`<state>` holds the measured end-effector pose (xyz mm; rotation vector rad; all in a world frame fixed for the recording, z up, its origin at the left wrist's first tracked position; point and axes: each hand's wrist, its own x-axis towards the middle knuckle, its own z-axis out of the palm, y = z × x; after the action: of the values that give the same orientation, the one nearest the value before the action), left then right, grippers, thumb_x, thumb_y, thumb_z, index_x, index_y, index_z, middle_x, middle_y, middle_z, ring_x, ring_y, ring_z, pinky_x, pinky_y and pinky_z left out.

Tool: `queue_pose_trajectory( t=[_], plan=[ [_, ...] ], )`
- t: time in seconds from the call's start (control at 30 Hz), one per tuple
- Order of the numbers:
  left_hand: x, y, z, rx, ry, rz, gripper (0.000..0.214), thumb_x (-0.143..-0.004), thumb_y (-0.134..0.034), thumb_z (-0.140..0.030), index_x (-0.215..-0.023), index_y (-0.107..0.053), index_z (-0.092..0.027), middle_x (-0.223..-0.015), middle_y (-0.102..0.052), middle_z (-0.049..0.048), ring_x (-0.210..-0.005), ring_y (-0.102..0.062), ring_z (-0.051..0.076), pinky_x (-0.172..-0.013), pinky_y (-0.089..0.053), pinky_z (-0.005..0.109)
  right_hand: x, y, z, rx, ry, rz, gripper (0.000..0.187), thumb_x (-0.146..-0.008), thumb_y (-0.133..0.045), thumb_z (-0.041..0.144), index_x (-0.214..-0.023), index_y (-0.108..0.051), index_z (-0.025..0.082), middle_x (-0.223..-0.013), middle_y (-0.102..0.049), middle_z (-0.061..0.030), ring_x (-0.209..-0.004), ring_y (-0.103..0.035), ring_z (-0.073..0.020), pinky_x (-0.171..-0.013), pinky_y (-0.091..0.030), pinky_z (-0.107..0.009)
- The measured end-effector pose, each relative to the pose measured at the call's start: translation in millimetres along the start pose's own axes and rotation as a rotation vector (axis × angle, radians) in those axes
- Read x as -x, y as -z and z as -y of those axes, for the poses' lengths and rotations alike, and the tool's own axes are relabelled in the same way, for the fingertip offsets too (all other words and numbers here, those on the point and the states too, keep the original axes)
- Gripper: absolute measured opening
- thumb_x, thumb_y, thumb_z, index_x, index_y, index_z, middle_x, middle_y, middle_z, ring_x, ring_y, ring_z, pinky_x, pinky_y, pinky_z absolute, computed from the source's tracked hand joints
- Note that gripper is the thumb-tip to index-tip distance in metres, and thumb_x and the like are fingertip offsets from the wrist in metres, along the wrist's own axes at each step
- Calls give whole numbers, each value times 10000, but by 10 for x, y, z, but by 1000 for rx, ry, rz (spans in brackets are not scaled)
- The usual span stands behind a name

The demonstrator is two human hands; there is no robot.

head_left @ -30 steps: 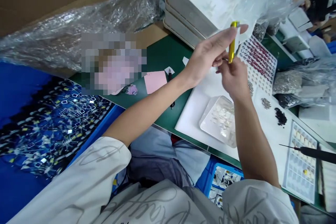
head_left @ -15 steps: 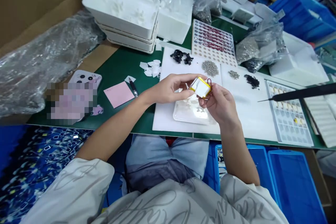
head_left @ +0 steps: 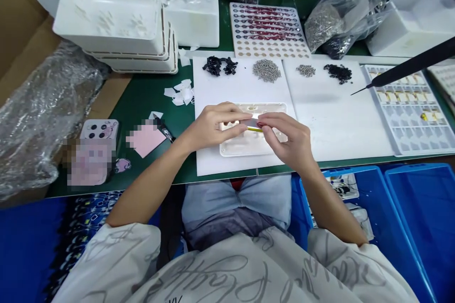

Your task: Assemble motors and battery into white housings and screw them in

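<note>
Left hand [head_left: 213, 128] and right hand [head_left: 287, 142] both closed, pinching a flat yellow-edged pouch [head_left: 254, 129] between fingertips, over a white plastic tray [head_left: 241, 147] on the bench [head_left: 149, 99].

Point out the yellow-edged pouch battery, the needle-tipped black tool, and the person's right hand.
Pouch battery [head_left: 254, 129], head view, yellow edge.
Needle-tipped black tool [head_left: 405, 64], head view, handle.
Right hand [head_left: 287, 141], head view, back of hand.

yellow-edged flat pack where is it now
In the head view, the yellow-edged flat pack is pinched edge-on between the left hand and right hand, over the middle of the shallow plastic tray.
</note>
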<state>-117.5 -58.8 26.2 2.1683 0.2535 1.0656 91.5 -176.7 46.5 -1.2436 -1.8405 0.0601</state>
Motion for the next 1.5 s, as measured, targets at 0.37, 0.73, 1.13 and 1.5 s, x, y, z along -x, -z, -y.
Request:
queue_pose_trajectory(
  t=[0.37,0.73,1.13,1.5],
  plan=[
    [34,-185,45,-188,-187,-111,198,-1008,-717,-342,-1133,-820,-227,-959,-811,62,-875,-736,155,-808,-585,298,160,-40,-169,125,201,11,195,-966,-689,138,-1150,-661,198,-1152,-772,-62,-1064,-771,-154,-896,-646,-246],
    [43,-206,80,-138,-136,-54,256,-1054,-632,-432,-1161,-813,-287,-936,-777,44,-859,-728,171,-817,-590,364,173,149,-60,91,68,133,422,-955,-718,143,-1370,-687,215,-1255,-755,-57,-1036,-766,-148,-943,-656,-256],
    [17,-137,100,-136,-33,62,490,-1062,-478,-677,-1206,-782,-323,-1084,-763,29,-1036,-759,233,-917,-600,465,266,251,-112,153,160,291,626,-977,-664,136,-1572,-552,293,-1449,-661,-80,-1295,-697,-246,-1058,-641,-386],
    [-7,-67,297,-401,-88,-41,433,-1112,-434,-474,-1091,-795,-237,-1030,-733,89,-975,-682,233,-862,-568,443,372,214,-195,208,205,469,490,-942,-716,124,-1412,-645,245,-1390,-688,-93,-1277,-681,-236,-1051,-618,-418]
  ],
)
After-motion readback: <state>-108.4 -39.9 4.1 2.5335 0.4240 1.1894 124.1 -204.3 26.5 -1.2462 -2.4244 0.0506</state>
